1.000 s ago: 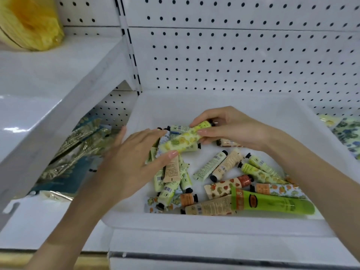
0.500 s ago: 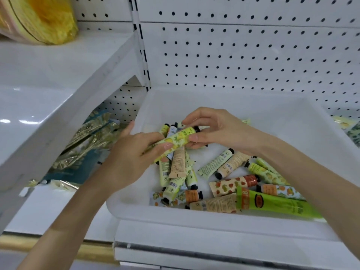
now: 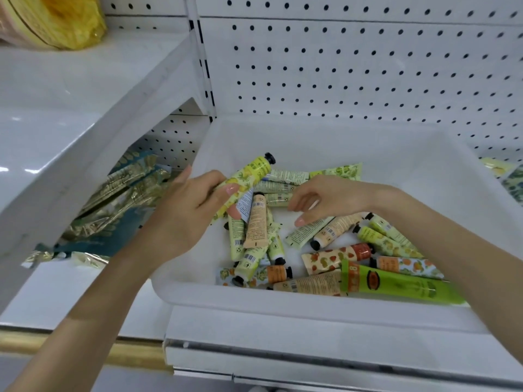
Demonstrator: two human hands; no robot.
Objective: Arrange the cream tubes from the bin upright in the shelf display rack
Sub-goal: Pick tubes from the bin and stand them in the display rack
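1. A person's left hand (image 3: 181, 222) grips a yellow-green plastic cream tube with a black cap (image 3: 252, 172) by its lower half. The fingers and thumb are wrapped round it, and the cap angles up and away above the left side of the white plastic bin (image 3: 283, 304).
2. The right hand (image 3: 334, 198) hovers empty, fingers apart and loosely curled, just over the heap of small printed cream tubes (image 3: 256, 222) lying flat in the bin.
3. The grip sits towards the tube's tail, so the capped end may swing or slip back onto the heap. A hard squeeze would likely dent the soft body.
4. The tubes below overlap, so picking one could drag its neighbours or roll them under the large bright-green tube (image 3: 402, 284) at the front wall.
5. A white metal shelf (image 3: 56, 123) overhangs close beside the left hand and likely crowds any lift leftward.
6. Gold-and-teal foil packets (image 3: 121, 205) lie beneath that shelf, a yellow plastic bag (image 3: 70, 21) sits on it, and a white pegboard panel (image 3: 368, 66) stands behind.
7. The display rack is not in view.
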